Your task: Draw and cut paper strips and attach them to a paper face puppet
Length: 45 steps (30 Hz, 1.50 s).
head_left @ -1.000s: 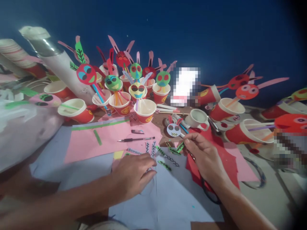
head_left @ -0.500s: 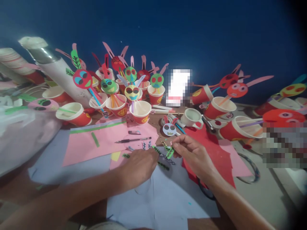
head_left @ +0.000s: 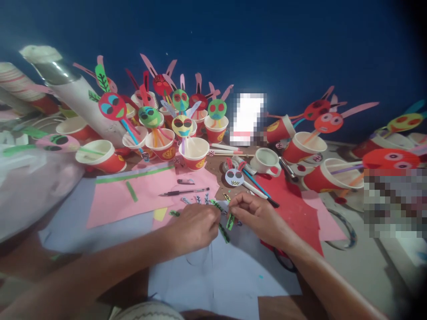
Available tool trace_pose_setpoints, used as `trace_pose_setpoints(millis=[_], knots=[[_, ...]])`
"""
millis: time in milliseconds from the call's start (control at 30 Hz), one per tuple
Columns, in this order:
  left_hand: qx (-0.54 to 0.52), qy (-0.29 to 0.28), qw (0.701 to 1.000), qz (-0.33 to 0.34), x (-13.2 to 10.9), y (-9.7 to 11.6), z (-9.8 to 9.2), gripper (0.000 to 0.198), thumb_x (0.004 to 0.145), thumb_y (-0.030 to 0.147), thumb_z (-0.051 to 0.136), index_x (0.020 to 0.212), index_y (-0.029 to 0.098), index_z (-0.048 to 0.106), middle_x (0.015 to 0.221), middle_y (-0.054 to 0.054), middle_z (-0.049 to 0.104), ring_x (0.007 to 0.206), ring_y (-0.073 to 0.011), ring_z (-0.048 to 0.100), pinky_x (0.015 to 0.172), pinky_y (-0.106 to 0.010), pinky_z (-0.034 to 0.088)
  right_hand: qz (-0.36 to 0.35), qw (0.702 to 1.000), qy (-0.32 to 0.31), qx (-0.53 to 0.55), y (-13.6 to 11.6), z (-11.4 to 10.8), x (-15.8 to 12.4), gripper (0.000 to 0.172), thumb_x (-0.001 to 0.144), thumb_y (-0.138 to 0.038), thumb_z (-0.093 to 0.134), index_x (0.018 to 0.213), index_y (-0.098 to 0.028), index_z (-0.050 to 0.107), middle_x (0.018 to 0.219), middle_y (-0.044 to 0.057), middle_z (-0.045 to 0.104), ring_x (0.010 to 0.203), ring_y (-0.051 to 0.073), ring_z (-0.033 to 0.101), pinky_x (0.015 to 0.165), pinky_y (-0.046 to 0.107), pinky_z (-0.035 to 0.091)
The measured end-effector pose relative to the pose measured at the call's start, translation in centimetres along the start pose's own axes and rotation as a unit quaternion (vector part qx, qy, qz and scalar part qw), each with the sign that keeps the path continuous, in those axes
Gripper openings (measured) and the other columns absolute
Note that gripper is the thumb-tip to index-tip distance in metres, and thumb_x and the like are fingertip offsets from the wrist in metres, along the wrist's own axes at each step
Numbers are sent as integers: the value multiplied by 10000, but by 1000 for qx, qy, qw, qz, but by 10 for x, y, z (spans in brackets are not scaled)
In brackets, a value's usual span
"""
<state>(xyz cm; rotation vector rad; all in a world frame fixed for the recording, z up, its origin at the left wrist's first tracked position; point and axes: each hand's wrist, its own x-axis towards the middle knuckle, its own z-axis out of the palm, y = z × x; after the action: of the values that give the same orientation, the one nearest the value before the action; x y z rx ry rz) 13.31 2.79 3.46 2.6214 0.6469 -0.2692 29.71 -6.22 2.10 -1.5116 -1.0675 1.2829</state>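
Note:
My right hand (head_left: 258, 218) pinches a small green paper piece (head_left: 230, 221) with black marks between thumb and fingertips. My left hand (head_left: 196, 226) is closed just left of it, back of the hand up; what its fingers hold, if anything, is hidden. A dark-patterned green strip (head_left: 223, 233) slants beside the left fingertips; whether they touch it I cannot tell. Several small cut pieces with drawn leaf-like marks lie around the fingers, partly covered. Beyond my right hand lies a pale blue paper face (head_left: 235, 178) with red ears. Blue-grey paper (head_left: 233, 271) spreads beneath both hands.
A pen (head_left: 183, 192) and its cap lie on pink paper (head_left: 113, 200). Red paper (head_left: 293, 213) is at the right, near a white mug (head_left: 266, 161). Red paper cups (head_left: 194, 153) with paper faces on straws line the back. A plastic bag (head_left: 40, 186) sits left.
My right hand has moved left and slightly down with the green paper piece, closer to my left hand. The dark-patterned strip near the left fingers now slants more steeply.

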Motion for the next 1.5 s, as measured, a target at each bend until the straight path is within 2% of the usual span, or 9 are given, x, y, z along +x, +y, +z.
trace_pose_setpoints(millis=[200, 333, 433, 633, 867, 1033, 1333, 1433, 1500], knots=[[0, -5, 1000, -8, -1, -1, -10, 170, 787, 205, 422, 779, 223, 591, 765, -9, 680, 715, -209, 641, 578, -285, 395, -25, 994, -13, -106, 1, -3, -2, 73, 841, -210, 502, 835, -209, 574, 669, -48, 524, 602, 96, 454, 548, 219, 340], [19, -7, 1000, 1, 0, 4, -6, 158, 811, 283, 461, 786, 192, 588, 819, -60, 680, 745, -256, 648, 597, -315, 423, -36, 990, -11, -135, -3, -2, -4, 86, 841, -205, 490, 832, -210, 575, 657, -51, 516, 595, 99, 456, 544, 217, 336], [27, -8, 1000, 4, 1, 7, -1, 166, 827, 247, 436, 821, 181, 587, 836, -85, 681, 740, -262, 651, 592, -321, 431, -41, 988, -10, -146, -6, -1, -5, 95, 840, -205, 484, 815, -207, 576, 651, -48, 516, 600, 104, 466, 555, 218, 345], [16, -18, 1000, 13, 1, 7, -4, 193, 800, 167, 407, 736, 189, 588, 731, -49, 676, 673, -221, 643, 563, -290, 395, -42, 984, -6, -175, -7, -2, -5, 105, 825, -201, 484, 780, -205, 579, 618, -46, 511, 563, 104, 447, 520, 215, 330], [-70, -23, 997, 13, -5, -1, -28, 125, 682, 170, 468, 673, 211, 586, 673, 8, 656, 653, -168, 592, 570, -257, 351, -31, 976, -70, -206, -4, 1, -8, 133, 824, -212, 498, 807, -217, 630, 650, -29, 574, 579, 114, 480, 529, 216, 346], [-128, -50, 990, 38, -8, -4, -36, 110, 655, 177, 485, 664, 211, 589, 667, 35, 629, 627, -127, 547, 558, -231, 342, -15, 970, -92, -224, -11, 6, -12, 122, 805, -218, 532, 795, -211, 653, 637, -26, 576, 588, 119, 493, 520, 212, 348], [-169, -47, 984, 39, -4, -5, -36, 74, 652, 177, 511, 635, 191, 581, 591, 39, 572, 561, -109, 492, 509, -229, 313, -11, 977, -98, -190, -13, 9, -16, 122, 784, -173, 514, 699, -201, 598, 592, -44, 523, 552, 101, 451, 498, 208, 319], [-238, -36, 970, 6, -3, -5, -37, 117, 682, 184, 506, 705, 187, 621, 599, 33, 564, 561, -110, 484, 499, -220, 318, -6, 987, -88, -137, -9, 10, -14, 155, 791, -202, 518, 640, -185, 549, 577, -46, 480, 539, 92, 415, 495, 208, 312], [-319, -13, 947, -28, -5, -6, -35, 161, 735, 229, 501, 805, 177, 635, 654, 21, 574, 588, -113, 503, 517, -214, 351, 9, 995, -79, -57, -6, 10, -11, 162, 797, -255, 542, 655, -178, 541, 579, -46, 473, 528, 86, 411, 496, 208, 324]])
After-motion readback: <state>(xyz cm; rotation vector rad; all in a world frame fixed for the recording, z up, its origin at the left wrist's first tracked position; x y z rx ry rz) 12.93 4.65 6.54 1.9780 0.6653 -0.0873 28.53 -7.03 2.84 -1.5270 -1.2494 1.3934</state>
